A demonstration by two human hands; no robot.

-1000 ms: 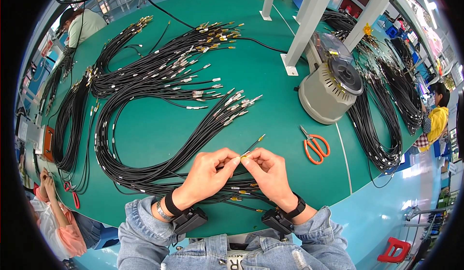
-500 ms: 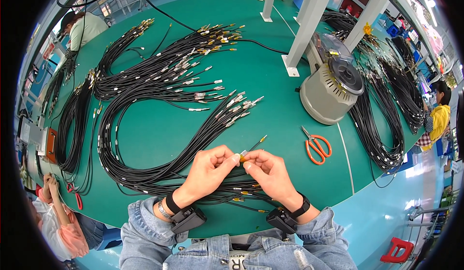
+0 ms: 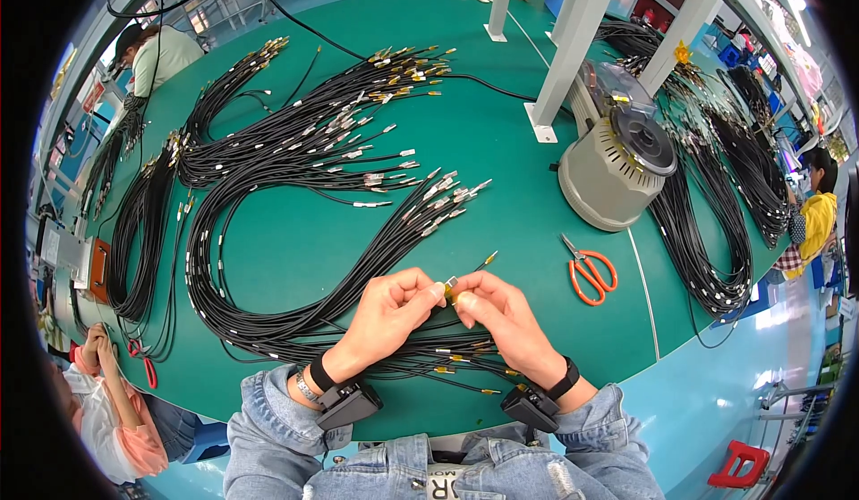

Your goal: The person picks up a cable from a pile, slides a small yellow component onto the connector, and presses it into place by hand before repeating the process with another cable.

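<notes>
Fingertips of both hands meet over the near middle of the green table. My left hand is closed in a pinch on a cable end with a small silver and yellow tip. My right hand is closed at the other side of that tip, its thumb and curled fingers touching it; the fingers hide part of the cable. Beneath my wrists lie several black cables with yellow-wrapped ends. Another cable end sticks out just beyond my right fingers. A large curved bundle of black cables lies beside my left hand.
Orange-handled snips lie right of my hands. Behind them stand a round grey tape dispenser and metal posts. More cable bundles cover the far left. Another person's hands rest at the left edge, near red-handled scissors.
My right fingers have shifted slightly and curl lower beside the cable tip. The left hand keeps its pinch. The whole view has moved a little.
</notes>
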